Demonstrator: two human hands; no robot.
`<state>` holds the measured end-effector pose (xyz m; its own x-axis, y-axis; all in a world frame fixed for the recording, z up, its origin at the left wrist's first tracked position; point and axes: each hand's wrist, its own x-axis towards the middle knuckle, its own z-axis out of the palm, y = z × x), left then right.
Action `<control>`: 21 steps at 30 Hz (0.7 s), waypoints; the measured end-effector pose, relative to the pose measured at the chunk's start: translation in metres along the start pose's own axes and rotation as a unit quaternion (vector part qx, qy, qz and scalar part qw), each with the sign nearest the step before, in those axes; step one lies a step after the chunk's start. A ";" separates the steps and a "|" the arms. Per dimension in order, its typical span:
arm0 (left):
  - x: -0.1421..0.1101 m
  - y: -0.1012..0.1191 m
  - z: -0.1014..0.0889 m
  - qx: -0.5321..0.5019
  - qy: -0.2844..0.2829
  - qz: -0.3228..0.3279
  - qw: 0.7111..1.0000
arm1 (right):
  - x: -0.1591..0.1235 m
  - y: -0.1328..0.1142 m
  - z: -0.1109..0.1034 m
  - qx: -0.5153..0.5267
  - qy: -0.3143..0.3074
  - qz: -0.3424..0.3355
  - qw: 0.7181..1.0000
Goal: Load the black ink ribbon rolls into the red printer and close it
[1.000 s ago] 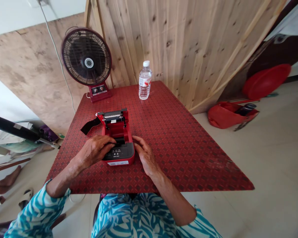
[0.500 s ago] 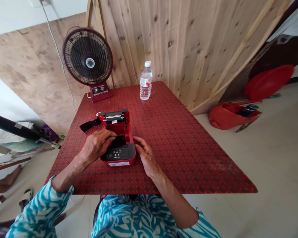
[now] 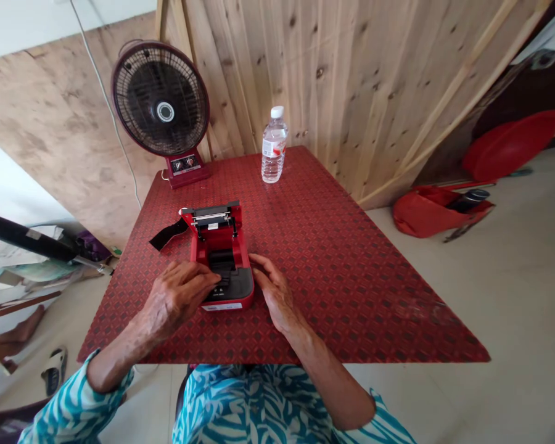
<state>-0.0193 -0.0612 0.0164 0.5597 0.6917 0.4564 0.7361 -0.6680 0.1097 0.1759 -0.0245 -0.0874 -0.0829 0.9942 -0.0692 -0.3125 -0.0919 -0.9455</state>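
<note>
A small red and black label printer (image 3: 243, 287) sits on the table with its lid (image 3: 213, 216) raised at the back. Dark strip material (image 3: 222, 275) runs from the black roll in its compartment toward the front panel. My left hand (image 3: 176, 293) is closed over the panel, with thumb and forefinger pinching the end of this strip. My right hand (image 3: 275, 293) lies along the printer's right side, touching it with fingers stretched out. Another black strip (image 3: 169, 234) lies on the table behind the printer, to its left.
A patterned red cloth covers the table (image 3: 342, 277). A dark red fan (image 3: 165, 111) stands at the back left, with a clear water bottle (image 3: 274, 148) to its right. On the floor at right are a red bag (image 3: 419, 213) and a red stool seat (image 3: 513, 145).
My left hand has moved toward me, from the compartment onto the front panel, drawing the dark strip with it. My right hand stays against the printer's side.
</note>
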 end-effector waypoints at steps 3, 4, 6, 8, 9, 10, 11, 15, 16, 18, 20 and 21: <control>0.004 0.002 0.003 0.019 0.003 0.003 1.000 | 0.001 0.002 0.000 -0.009 0.001 -0.006 1.000; 0.006 0.002 0.003 0.021 0.006 0.001 1.000 | 0.002 0.003 -0.001 -0.013 0.003 -0.008 1.000; 0.008 0.005 0.003 0.023 0.010 0.002 1.000 | 0.003 0.005 -0.001 -0.018 0.009 -0.014 1.000; 0.007 0.010 0.001 0.024 0.014 0.012 1.000 | 0.003 0.006 -0.001 -0.022 0.011 -0.019 1.000; 0.005 0.013 0.001 0.024 0.014 0.017 0.999 | 0.003 0.005 -0.001 -0.025 0.010 -0.020 0.999; 0.003 0.016 0.000 0.025 0.015 0.021 0.999 | 0.003 0.005 -0.001 -0.027 0.009 -0.021 0.999; 0.001 0.018 -0.001 0.025 0.016 0.025 0.999 | 0.003 0.005 -0.001 -0.031 0.009 -0.021 0.999; -0.010 0.024 0.001 0.027 0.018 0.029 0.999 | 0.002 0.002 0.000 -0.036 0.011 -0.024 0.999; -0.012 0.024 0.002 0.029 0.018 0.027 0.999 | 0.002 0.002 0.000 -0.038 0.010 -0.026 0.999; -0.017 0.025 0.006 0.037 0.021 0.020 0.999 | 0.003 0.002 0.000 -0.046 0.009 -0.032 0.998; -0.020 0.025 0.010 0.041 0.031 0.016 0.999 | 0.002 0.000 -0.002 -0.062 0.009 -0.040 0.997; -0.022 0.025 0.012 0.041 0.038 0.015 0.998 | 0.001 -0.002 -0.004 -0.073 0.010 -0.045 0.996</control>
<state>-0.0086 -0.0902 -0.0010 0.5533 0.6470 0.5247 0.7502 -0.6608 0.0237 0.1801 -0.0227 -0.0868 -0.0420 0.9990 0.0134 -0.1778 0.0057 -0.9841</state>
